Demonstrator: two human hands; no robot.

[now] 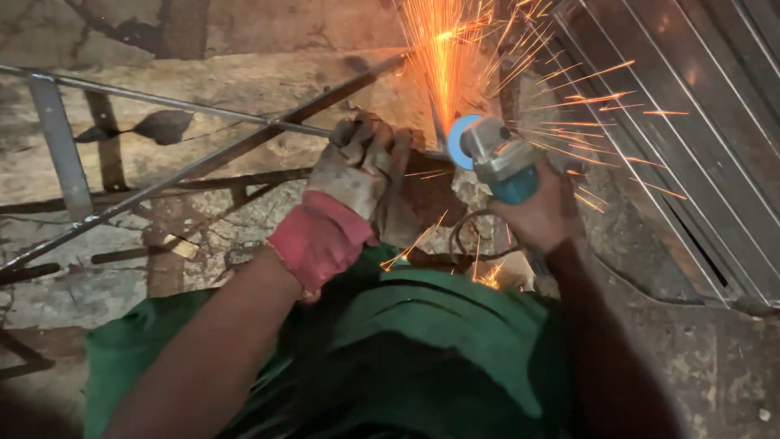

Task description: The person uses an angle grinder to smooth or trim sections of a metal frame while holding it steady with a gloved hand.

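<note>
Far left: a metal frame (61, 146) of thin bars lies on the cracked concrete floor (244, 89), with a leaf-shaped ornament (165, 126) fixed to one bar. Two long rods (203, 162) cross near the middle and run up toward the right.

Centre: the left hand (357, 167), in a worn glove with a red cuff, is closed firmly around the metalwork where the rods meet, just beside the cutting point.

Right of centre: the right hand (540, 215) (bare) is wrapped tight around the body of a blue grinder (496, 158). The disc bears on the metal; sparks (455, 49) fly upward and rightward. A cord (467, 232) loops beneath.

Far right: metal sheets (691, 138) lean alongside.
</note>
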